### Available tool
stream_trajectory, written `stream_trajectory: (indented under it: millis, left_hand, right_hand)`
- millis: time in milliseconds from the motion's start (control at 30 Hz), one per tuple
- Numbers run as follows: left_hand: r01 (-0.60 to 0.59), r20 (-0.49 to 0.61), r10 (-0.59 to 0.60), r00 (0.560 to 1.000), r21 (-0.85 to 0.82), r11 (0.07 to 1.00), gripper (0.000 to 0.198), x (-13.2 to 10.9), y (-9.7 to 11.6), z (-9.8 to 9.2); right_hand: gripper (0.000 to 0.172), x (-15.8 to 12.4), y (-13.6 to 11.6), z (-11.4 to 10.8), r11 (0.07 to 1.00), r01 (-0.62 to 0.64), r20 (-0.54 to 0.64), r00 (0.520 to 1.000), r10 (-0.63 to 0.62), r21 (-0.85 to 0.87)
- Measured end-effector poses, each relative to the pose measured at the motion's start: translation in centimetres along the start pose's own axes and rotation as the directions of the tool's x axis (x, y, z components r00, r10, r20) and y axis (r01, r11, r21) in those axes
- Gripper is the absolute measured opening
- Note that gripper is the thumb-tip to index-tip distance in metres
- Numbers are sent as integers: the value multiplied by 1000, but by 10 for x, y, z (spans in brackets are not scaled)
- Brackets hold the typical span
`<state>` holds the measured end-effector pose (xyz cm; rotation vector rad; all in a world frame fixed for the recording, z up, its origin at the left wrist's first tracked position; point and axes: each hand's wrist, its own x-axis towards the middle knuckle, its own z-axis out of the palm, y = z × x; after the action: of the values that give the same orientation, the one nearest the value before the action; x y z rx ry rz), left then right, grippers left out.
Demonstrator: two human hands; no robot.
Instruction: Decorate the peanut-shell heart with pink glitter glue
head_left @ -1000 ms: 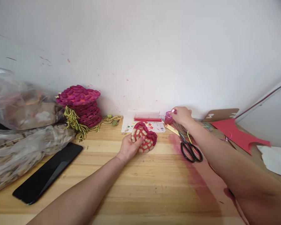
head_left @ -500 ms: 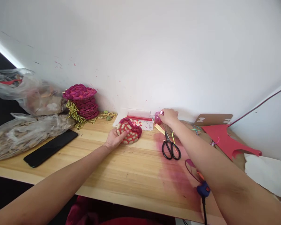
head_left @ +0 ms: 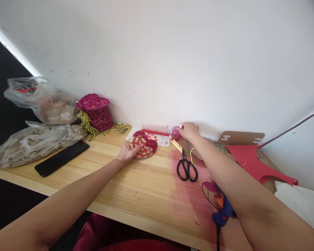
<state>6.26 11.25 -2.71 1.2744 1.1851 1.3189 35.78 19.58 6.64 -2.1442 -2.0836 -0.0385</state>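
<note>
My left hand (head_left: 128,152) grips the left edge of a round red disc (head_left: 143,144), thumb on top. The disc is covered with beige pieces that look like peanut shells, and those along its far and right edge are magenta. At the wall, my right hand (head_left: 189,131) has its fingers closed at a small clear cup with pink-purple liquid (head_left: 176,133). What lies between those fingers is too small to make out. Black-handled scissors (head_left: 187,169) lie below that hand. Under my right forearm sits a blue glue gun (head_left: 223,212), partly hidden.
Left are plastic bags (head_left: 36,143), a black phone (head_left: 62,158) and a stack of magenta shell-covered discs (head_left: 98,111) with yellow-green cords (head_left: 86,123). A white card (head_left: 162,140) lies behind the disc. Red card (head_left: 247,158) and white paper (head_left: 300,202) lie right.
The view has shifted slightly. The disc in my left hand is tilted a little differently. My right hand stays at the cup, and more of the glue gun shows beside my forearm.
</note>
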Motion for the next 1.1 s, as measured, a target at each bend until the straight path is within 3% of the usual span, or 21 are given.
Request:
stream_trajectory:
  millis: [500, 633, 800, 933, 1000, 1067, 1100]
  left_hand:
    - [-65, 70, 64, 995, 15, 998, 48, -2, 5, 4]
    - [-57, 98, 61, 993, -38, 998, 47, 3, 2, 4]
    - [-8, 111, 14, 994, -54, 998, 45, 9, -7, 4]
    - [-3, 124, 14, 992, -84, 996, 48, 13, -15, 3]
    - [-5, 121, 16, 993, -89, 996, 48, 16, -19, 2]
    - [-3, 121, 15, 993, -94, 996, 47, 17, -20, 1]
    - [-3, 123, 15, 992, -98, 995, 47, 18, -21, 1]
  right_hand:
    - [34, -6, -12, 0, 996, -70, -48, 996, 72, 49]
    - [28, -5, -14, -2, 990, -100, -77, 991, 108, 96]
    - [30, -16, -18, -18, 961, -149, -207, 958, 199, 232]
    - [42, -41, -41, -21, 902, -131, -310, 911, 274, 411]
    - [51, -57, -62, -15, 835, -76, -317, 904, 289, 545]
    - [56, -73, -88, -6, 428, 71, -227, 918, 326, 901]
    - [57, -80, -101, -2, 247, 109, -184, 936, 302, 963]
